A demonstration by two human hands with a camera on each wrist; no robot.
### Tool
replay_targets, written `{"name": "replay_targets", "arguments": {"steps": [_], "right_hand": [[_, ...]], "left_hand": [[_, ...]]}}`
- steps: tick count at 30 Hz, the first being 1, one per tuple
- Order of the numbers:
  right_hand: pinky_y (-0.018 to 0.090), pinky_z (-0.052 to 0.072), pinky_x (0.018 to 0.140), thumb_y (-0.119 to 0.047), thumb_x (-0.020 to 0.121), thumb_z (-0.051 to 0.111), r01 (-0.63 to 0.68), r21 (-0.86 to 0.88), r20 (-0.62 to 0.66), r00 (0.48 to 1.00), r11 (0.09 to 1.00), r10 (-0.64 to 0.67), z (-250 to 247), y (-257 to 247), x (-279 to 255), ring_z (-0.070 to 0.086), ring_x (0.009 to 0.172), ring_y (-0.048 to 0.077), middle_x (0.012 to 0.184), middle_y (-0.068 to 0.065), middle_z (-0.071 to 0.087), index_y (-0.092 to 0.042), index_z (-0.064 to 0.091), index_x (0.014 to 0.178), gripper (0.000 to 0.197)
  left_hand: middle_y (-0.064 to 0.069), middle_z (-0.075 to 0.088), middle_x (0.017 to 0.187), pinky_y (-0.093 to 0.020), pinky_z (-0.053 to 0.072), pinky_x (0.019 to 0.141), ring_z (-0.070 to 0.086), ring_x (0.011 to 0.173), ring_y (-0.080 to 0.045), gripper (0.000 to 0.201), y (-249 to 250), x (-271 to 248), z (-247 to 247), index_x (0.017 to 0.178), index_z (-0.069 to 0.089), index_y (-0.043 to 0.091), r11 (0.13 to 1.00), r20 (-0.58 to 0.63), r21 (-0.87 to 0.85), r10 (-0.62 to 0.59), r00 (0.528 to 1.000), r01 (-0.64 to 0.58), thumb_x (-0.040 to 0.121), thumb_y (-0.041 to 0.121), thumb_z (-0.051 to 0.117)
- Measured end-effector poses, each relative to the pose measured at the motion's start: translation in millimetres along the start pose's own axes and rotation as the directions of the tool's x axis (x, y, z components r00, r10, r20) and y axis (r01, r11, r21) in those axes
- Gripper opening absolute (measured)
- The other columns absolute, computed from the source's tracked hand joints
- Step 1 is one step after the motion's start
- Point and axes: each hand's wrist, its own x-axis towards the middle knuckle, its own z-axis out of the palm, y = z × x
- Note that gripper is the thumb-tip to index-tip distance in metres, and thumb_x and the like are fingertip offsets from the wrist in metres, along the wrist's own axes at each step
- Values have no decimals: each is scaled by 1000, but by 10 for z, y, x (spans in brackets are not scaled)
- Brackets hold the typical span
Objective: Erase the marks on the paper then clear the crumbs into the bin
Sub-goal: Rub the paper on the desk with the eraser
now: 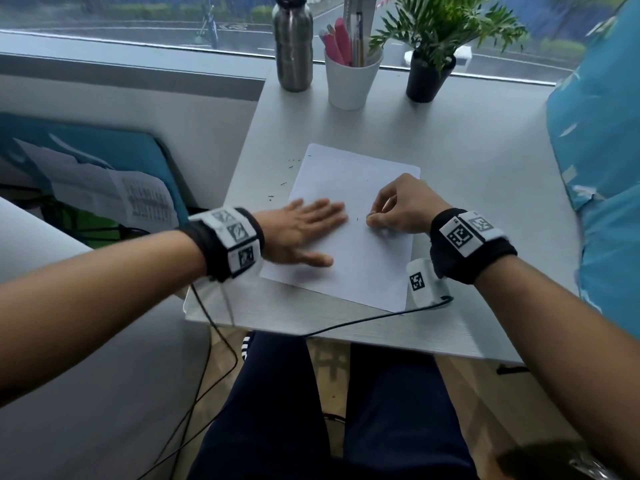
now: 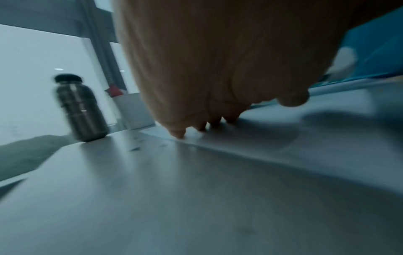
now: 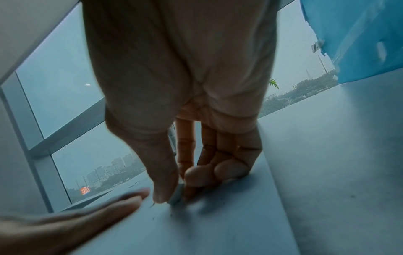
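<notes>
A white sheet of paper (image 1: pixel 349 188) lies on the grey table (image 1: pixel 467 161). My left hand (image 1: pixel 304 230) rests flat on the sheet's left half, fingers straight. My right hand (image 1: pixel 398 206) pinches a small pale eraser (image 3: pixel 176 195) between thumb and fingers, its tip down on the paper. A short dark mark (image 1: pixel 357 219) shows just left of the eraser. Small dark crumbs (image 1: pixel 292 162) lie on the table beyond the sheet's left edge and near the eraser (image 1: pixel 370 215). In the left wrist view my left hand's fingertips (image 2: pixel 179 134) touch the paper (image 2: pixel 272 138). No bin is in view.
At the back of the table stand a steel bottle (image 1: pixel 292 43), a white cup of pens (image 1: pixel 351 77) and a potted plant (image 1: pixel 429 64). A blue cloth (image 1: pixel 599 140) hangs at the right. A black cable (image 1: pixel 346 323) crosses the table's near edge.
</notes>
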Motion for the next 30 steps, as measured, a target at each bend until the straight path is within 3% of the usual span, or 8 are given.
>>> {"name": "replay_targets", "arguments": {"steps": [4,7,10,14,19,24,28,30], "right_hand": [[19,45,56,-23,72,79,-6,-25,33,999,1000,7,-29,-52,7,65,65,13,75,4,71,-16,73,74,10],[25,53,67,-20,68,80,31,-47,-3,999,998,-31,-36,-113,55,65,77,18,80,4,69,-15,73,73,10],[26,54,78,-20,68,82,69,-56,-101,992,996,-74,-15,-244,151,63,77,14,72,-3,65,-14,75,75,11],[29,56,79,-20,69,78,67,-80,-215,973,995,-83,71,-360,192,66,79,17,71,-4,65,-15,75,74,8],[28,56,73,-20,70,76,310,-90,2,950,947,-311,386,-529,-138,67,72,15,75,1,72,-13,76,77,9],[21,54,71,-19,70,75,121,-10,-214,969,993,-120,61,-346,224,68,71,14,76,5,74,-10,77,78,12],[25,56,70,-20,72,74,289,-60,-13,957,955,-290,354,-501,-23,67,69,12,74,2,73,-13,77,78,10],[25,55,72,-20,72,74,238,-83,-41,969,968,-242,218,-448,87,66,69,11,74,2,73,-13,78,79,11]], "left_hand": [[6,-27,162,-40,-11,122,-23,149,-13,137,-231,51,-189,156,-19,25,986,12,-45,-159,987,159,64,84,62],[5,-29,162,-42,-11,122,-25,148,-13,148,-225,92,-195,155,-22,25,977,25,-71,-200,979,202,55,85,70],[4,-29,162,-46,-10,122,-25,149,-15,150,-239,124,-209,155,-21,28,971,28,-75,-224,974,226,52,85,72],[4,-32,161,-54,-11,120,-27,148,-17,151,-252,160,-229,154,-22,37,970,55,-61,-233,971,236,47,87,72],[5,-37,158,-56,-13,119,-32,146,-16,152,-308,175,-195,151,-27,40,973,69,-65,-216,974,221,43,92,67],[4,-35,159,-56,-13,119,-30,147,-18,151,-284,170,-200,152,-24,40,971,57,-72,-224,973,228,45,90,69],[4,-37,158,-56,-14,119,-33,146,-17,152,-298,175,-194,152,-26,38,971,66,-68,-223,973,227,44,91,69],[4,-36,158,-56,-14,119,-32,146,-17,152,-287,165,-201,152,-25,39,972,64,-69,-222,973,226,45,90,70]]}}
